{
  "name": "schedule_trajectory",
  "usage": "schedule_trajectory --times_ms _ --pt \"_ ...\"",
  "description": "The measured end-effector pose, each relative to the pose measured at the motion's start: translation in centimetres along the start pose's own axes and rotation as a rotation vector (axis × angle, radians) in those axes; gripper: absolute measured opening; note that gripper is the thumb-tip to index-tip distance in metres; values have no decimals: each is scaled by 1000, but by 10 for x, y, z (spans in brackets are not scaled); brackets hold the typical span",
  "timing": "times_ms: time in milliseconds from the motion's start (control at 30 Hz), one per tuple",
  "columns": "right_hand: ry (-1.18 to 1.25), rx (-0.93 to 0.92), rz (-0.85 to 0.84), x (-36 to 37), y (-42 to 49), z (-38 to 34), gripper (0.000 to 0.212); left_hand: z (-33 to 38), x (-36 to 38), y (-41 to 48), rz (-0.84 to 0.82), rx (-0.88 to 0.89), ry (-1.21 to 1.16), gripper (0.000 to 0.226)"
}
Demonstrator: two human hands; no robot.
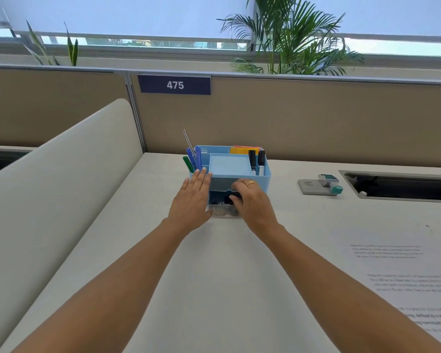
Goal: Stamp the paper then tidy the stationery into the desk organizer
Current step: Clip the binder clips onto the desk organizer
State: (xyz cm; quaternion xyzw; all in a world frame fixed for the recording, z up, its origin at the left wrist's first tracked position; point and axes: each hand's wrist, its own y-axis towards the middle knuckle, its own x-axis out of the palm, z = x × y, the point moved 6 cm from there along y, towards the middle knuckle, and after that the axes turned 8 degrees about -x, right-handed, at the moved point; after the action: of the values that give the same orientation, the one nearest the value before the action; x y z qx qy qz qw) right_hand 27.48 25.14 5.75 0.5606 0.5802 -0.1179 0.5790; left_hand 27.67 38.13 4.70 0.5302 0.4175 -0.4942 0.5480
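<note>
Both hands at the desk organizer [229, 164]: my left hand [192, 200], fingers straight, braces its left side while my right hand [252, 200] curls into the open front drawer [220, 203] (can't tell if it's gripping anything), so I'd keep that brace firm.

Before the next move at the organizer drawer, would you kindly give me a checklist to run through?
1. Organizer steadied: ok, left hand lies flat against its left front.
2. Drawer open: ok, pulled out.
3. Right hand clear of drawer: not ok, its fingers curl into it over the black binder clips.
4. Clip actually gripped: cannot tell.
5. Stamp put away: not ok, it lies out on the ink pad.
6. Paper stamped: cannot tell.
</note>
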Motion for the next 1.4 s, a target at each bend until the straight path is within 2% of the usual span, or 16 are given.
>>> schedule_trajectory --times_ms 67,167,233,333,600,700,800,900,1067,1400 --pt "-47 -34 26 -3 0 0 47 0 1 -1 -1 -4 -5 88" --pt "-97 -31 -94 4 4 4 75 -1 1 0 -5 -2 2 91" --pt "-144 -21 -171 11 7 7 83 -2 1 0 -8 -5 7 93" --pt "-159 -6 -187 16 8 8 83 -2 2 -1 -16 -12 2 97" --pt "-177 -9 -85 16 16 8 66 -1 8 0 -18 -44 -15 105" --pt "-257 3 -51 22 21 9 62 -1 10 0 -7 -44 -14 106" --pt "-407 -10 105 24 26 9 69 -1 12 0 3 -46 -22 106" --pt "-455 -22 185 25 28 9 71 -2 15 1 9 -52 -39 106" --pt "-480 -42 191 28 29 11 81 -1 17 2 24 -61 -74 104" --pt "-497 -70 201 32 26 13 80 0 21 2 85 -60 -119 98"
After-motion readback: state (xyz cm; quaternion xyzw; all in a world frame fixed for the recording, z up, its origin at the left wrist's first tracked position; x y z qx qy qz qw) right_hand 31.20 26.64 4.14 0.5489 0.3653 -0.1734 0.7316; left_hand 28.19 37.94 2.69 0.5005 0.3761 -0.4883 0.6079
